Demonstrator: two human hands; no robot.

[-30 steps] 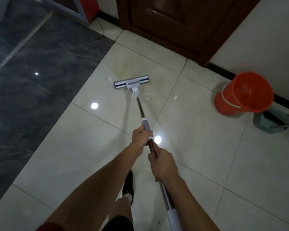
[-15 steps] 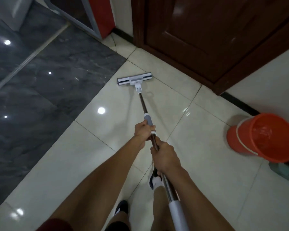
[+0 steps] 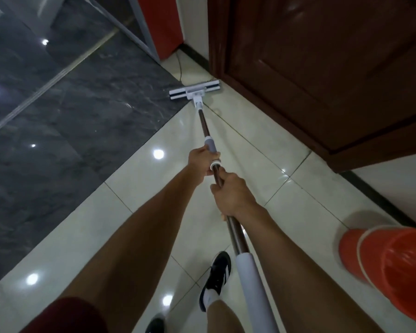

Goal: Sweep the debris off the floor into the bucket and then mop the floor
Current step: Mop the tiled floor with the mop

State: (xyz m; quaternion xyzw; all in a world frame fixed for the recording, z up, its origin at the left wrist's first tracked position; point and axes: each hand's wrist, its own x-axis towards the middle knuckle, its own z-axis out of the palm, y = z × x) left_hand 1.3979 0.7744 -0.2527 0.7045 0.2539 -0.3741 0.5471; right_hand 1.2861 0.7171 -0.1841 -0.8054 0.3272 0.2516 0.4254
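Fingers point(image 3: 203, 170) of the left hand point(image 3: 201, 162) curl around the grey plastic collar on the long brown metal mop pole point(image 3: 204, 123), just above a white ring, at the centre of the frame. Directly below it, the right hand point(image 3: 233, 195) wraps tightly round the glossy pole, knuckles up, thumb side toward the mop head. Both hands hold the pole firmly and sit close together without quite touching. Lower down, the pole ends in a smooth white cylindrical grip point(image 3: 252, 289) running off the bottom edge.

At the upper middle, the flat rectangular white-and-black mop head point(image 3: 194, 91) lies on the glossy cream floor tiles point(image 3: 286, 207), its left end at the border of the dark grey marbled floor slab point(image 3: 70, 121) and its right end near the corner of the dark brown wooden door point(image 3: 322, 68).

At the lower right, the round orange plastic bucket point(image 3: 394, 267) stands on the tiles beside the wall, with a pale band under its rim.

A black sneaker with white stripes point(image 3: 217, 277) is planted at the bottom centre.
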